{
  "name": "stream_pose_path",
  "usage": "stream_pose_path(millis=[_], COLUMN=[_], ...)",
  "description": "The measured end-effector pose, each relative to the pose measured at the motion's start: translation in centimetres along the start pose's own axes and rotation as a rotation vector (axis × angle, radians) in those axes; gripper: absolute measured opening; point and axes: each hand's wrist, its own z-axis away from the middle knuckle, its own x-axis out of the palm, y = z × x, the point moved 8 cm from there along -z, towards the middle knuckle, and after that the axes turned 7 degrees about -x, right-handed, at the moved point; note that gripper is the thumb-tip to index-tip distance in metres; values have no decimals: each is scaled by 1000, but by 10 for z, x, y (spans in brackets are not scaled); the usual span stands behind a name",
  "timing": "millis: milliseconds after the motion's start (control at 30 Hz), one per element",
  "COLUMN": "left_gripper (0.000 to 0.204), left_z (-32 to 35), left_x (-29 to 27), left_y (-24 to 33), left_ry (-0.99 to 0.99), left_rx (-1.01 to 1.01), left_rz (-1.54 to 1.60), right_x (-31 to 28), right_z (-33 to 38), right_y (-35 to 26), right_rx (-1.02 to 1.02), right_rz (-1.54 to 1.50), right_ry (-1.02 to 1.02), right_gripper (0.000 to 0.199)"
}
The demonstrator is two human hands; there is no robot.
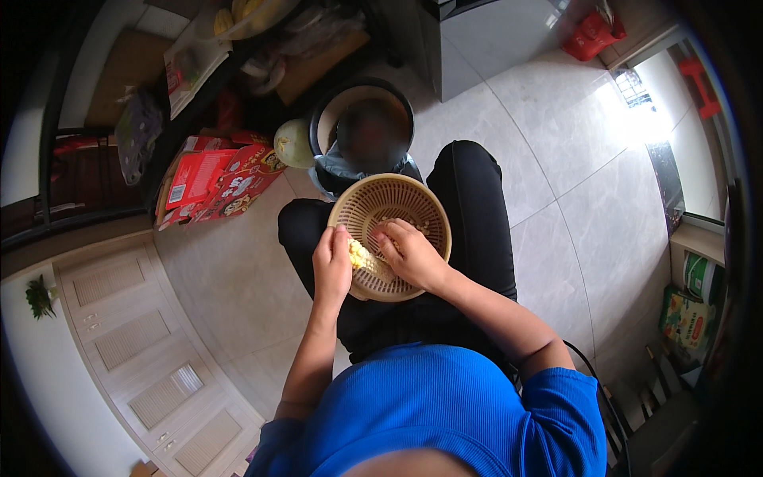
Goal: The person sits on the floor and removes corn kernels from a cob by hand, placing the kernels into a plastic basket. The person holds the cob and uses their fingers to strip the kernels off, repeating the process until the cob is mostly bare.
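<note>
Far left there was a pale cabinet with slatted doors, and a small green sprig sat on the white surface beside it. Up from that, a pile of red printed boxes lay on the floor tiles, leaning against a dark shelf unit packed with bags, too blurry to sort out. Just right of the boxes sat a round pale green melon-looking thing, touching a dark bin lined with a grey-blue bag; whatever was in the bin was a blur, couldn't tell.

Then the main bit: the person in a blue shirt was sitting with dark trousers, and a tan woven plastic basket rested on the lap, near edge toward the body. The left hand was curled at the basket's left rim, fingers closed around a yellow corn cob, which poked out just inside the rim. The right hand was down in the basket, fingers bent and pressed against the cob from the right side. A few loose yellow kernels were scattered on the basket bottom at its far side.

Farther right it was open grey floor tile, a red object at the far wall, bright sunlight through a doorway, and at the right edge a green printed sack with a round tub just beyond it.
</note>
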Motion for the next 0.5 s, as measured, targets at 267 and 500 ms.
stream_pose_path(millis=[267,500], left_gripper=[34,37], left_z=[0,2], left_x=[7,3], left_y=[-3,17], left_ry=[26,37], left_rx=[26,41], left_rz=[-21,-108], right_x=[10,16], right_z=[3,-1], right_y=[-26,-3], right_rx=[-107,161], right_rz=[8,-447], right_ry=[83,98], right_gripper=[18,18])
